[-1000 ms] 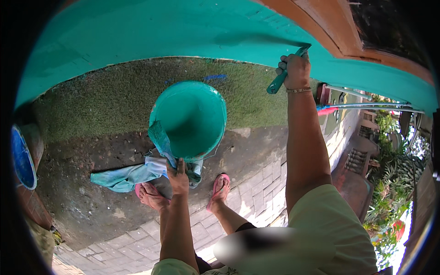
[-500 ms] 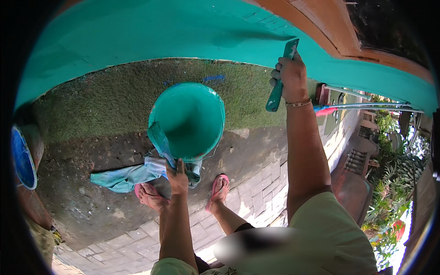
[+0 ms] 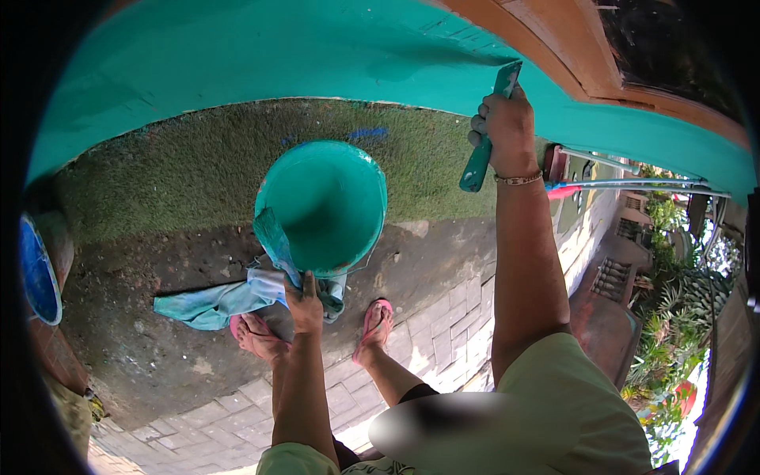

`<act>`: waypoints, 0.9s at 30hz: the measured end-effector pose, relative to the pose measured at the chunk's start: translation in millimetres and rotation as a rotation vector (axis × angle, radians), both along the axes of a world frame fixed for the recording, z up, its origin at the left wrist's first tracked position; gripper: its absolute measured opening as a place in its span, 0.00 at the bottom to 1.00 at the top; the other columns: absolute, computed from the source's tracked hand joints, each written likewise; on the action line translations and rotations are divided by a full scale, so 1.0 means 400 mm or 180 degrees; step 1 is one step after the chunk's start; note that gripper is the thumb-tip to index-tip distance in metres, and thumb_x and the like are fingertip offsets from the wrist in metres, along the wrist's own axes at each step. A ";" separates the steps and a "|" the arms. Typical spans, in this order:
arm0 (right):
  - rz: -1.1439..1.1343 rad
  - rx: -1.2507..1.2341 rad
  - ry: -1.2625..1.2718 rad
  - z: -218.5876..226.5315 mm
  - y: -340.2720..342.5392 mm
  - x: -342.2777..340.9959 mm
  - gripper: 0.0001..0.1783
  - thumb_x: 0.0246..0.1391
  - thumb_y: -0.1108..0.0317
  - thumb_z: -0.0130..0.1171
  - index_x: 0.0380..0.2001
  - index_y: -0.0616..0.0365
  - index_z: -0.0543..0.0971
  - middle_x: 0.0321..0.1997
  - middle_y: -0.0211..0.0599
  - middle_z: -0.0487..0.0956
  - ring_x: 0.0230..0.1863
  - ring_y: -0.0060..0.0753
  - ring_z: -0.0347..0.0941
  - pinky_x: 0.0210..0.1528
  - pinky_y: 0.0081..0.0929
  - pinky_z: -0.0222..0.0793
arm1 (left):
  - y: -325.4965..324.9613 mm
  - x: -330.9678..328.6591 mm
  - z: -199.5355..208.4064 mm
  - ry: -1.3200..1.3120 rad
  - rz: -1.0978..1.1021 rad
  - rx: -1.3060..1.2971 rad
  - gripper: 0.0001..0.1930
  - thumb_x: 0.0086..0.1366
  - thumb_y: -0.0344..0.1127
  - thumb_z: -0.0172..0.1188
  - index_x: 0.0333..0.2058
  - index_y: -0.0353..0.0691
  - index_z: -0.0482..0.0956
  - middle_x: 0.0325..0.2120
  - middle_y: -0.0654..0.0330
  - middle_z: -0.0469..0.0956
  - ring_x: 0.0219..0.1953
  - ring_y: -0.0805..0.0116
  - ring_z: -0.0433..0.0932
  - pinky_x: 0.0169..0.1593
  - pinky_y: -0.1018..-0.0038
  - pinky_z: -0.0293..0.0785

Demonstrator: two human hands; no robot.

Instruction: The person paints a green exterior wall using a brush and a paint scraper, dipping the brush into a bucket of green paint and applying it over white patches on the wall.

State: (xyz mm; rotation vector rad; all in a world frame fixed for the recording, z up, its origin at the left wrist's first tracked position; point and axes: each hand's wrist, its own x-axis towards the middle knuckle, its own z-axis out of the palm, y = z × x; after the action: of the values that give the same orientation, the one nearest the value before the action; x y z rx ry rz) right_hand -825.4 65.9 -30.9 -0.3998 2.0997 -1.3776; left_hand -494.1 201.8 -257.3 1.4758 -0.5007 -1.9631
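Observation:
My right hand (image 3: 511, 131) is closed around the teal-smeared handle of a paintbrush (image 3: 476, 168), raised at the upper right. Its tip meets the teal wall (image 3: 261, 59) just below a brown wooden frame (image 3: 546, 47). Lower down, my left hand (image 3: 303, 305) grips the narrow blue end of a flat, teal-coated tool (image 3: 275, 240); its exact kind is unclear. That tool lies against the near left rim of a teal bucket (image 3: 366, 162). Paint coats the inside of the bucket, and its depth cannot be read. A paint-stained cloth (image 3: 210, 305) hangs or lies below the bucket, beside my foot.
Green matting (image 3: 182, 166) runs along the wall's foot, with dark ground and grey pavers (image 3: 190, 419) nearer me. A blue round container (image 3: 39, 273) stands at the far left. Poles (image 3: 641, 184) lean at the right, and plants (image 3: 673, 317) grow beyond. My feet are in pink flip-flops (image 3: 370, 332).
My right hand and the paintbrush have shifted slightly right and up along the wall, toward the brown frame. The left hand and its tool stay nearly in place.

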 end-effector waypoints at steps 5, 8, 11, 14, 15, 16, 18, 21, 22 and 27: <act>0.0368 0.0160 0.1280 -0.049 -0.096 0.116 0.12 0.57 0.72 0.45 0.44 0.59 0.67 0.24 0.36 0.70 0.17 0.36 0.67 0.15 0.39 0.67 | 0.002 -0.005 -0.007 -0.0008 -0.0107 -0.0130 0.05 0.66 0.29 0.53 0.40 0.40 0.68 0.21 0.70 0.66 0.20 0.81 0.61 0.23 0.80 0.57; 0.1432 -0.0418 0.4132 -0.134 -0.128 0.229 0.27 0.54 0.73 0.42 0.60 0.62 0.62 0.27 0.39 0.71 0.17 0.36 0.68 0.17 0.39 0.70 | 0.011 0.013 -0.034 -0.0167 -0.0267 -0.0217 0.05 0.66 0.29 0.53 0.39 0.39 0.69 0.21 0.70 0.67 0.20 0.80 0.62 0.24 0.80 0.58; 0.1105 0.0018 0.1720 -0.090 -0.092 0.205 0.26 0.54 0.74 0.40 0.58 0.54 0.64 0.25 0.35 0.68 0.16 0.29 0.65 0.15 0.34 0.66 | -0.009 0.022 -0.003 -0.0195 -0.0296 -0.0137 0.05 0.66 0.30 0.54 0.39 0.39 0.69 0.22 0.70 0.67 0.20 0.80 0.62 0.24 0.80 0.59; -0.0149 -0.0028 -0.0150 -0.010 -0.031 0.091 0.13 0.54 0.75 0.38 0.41 0.46 0.65 0.21 0.27 0.59 0.14 0.22 0.56 0.12 0.26 0.54 | -0.004 0.011 0.014 -0.0227 -0.0257 -0.0129 0.05 0.66 0.30 0.54 0.39 0.39 0.69 0.22 0.70 0.67 0.21 0.80 0.62 0.24 0.80 0.59; -0.0274 -0.0108 -0.0255 -0.007 -0.047 0.088 0.12 0.54 0.76 0.39 0.40 0.48 0.64 0.20 0.27 0.59 0.14 0.22 0.55 0.12 0.25 0.54 | 0.001 0.010 0.007 -0.0239 -0.0284 -0.0074 0.05 0.67 0.30 0.53 0.39 0.39 0.69 0.22 0.70 0.67 0.21 0.80 0.62 0.24 0.80 0.59; -0.0379 -0.0212 -0.0341 0.003 -0.071 0.083 0.11 0.53 0.77 0.39 0.39 0.49 0.64 0.20 0.27 0.58 0.14 0.22 0.55 0.13 0.25 0.55 | -0.002 0.002 0.005 -0.0234 -0.0292 -0.0043 0.04 0.67 0.30 0.53 0.39 0.39 0.69 0.22 0.70 0.67 0.21 0.80 0.62 0.24 0.80 0.59; 0.0194 -0.0054 0.0113 -0.048 -0.135 0.114 0.11 0.51 0.78 0.43 0.39 0.57 0.64 0.24 0.35 0.66 0.20 0.31 0.65 0.19 0.35 0.64 | 0.001 -0.004 0.008 -0.0250 -0.0247 -0.0025 0.05 0.67 0.29 0.53 0.39 0.39 0.69 0.22 0.70 0.67 0.21 0.81 0.62 0.24 0.80 0.59; 0.0853 0.0238 0.1926 -0.104 -0.192 0.299 0.12 0.50 0.77 0.47 0.39 0.65 0.65 0.33 0.45 0.74 0.32 0.46 0.76 0.28 0.50 0.72 | -0.011 -0.002 0.012 -0.0237 -0.0228 -0.0107 0.05 0.67 0.30 0.53 0.39 0.38 0.69 0.22 0.70 0.68 0.21 0.80 0.63 0.24 0.80 0.59; 0.0948 -0.0061 0.2458 -0.120 -0.184 0.318 0.12 0.50 0.77 0.47 0.40 0.65 0.66 0.34 0.45 0.75 0.32 0.47 0.76 0.28 0.50 0.73 | -0.007 0.000 0.016 -0.0211 -0.0250 -0.0125 0.05 0.67 0.30 0.53 0.39 0.38 0.69 0.22 0.70 0.68 0.21 0.80 0.63 0.24 0.80 0.59; 0.0521 -0.0115 0.1301 -0.077 -0.139 0.271 0.18 0.55 0.76 0.44 0.49 0.71 0.66 0.38 0.49 0.79 0.24 0.41 0.76 0.43 0.35 0.73 | -0.008 0.013 0.010 -0.0350 -0.0083 -0.0070 0.05 0.66 0.30 0.53 0.39 0.38 0.69 0.22 0.70 0.68 0.21 0.80 0.63 0.24 0.79 0.59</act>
State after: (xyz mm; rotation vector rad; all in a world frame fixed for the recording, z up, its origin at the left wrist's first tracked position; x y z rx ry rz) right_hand -717.0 10.2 -61.8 -0.9131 2.2995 -1.3229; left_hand -489.0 198.7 -253.4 1.5770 -0.5900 -1.8976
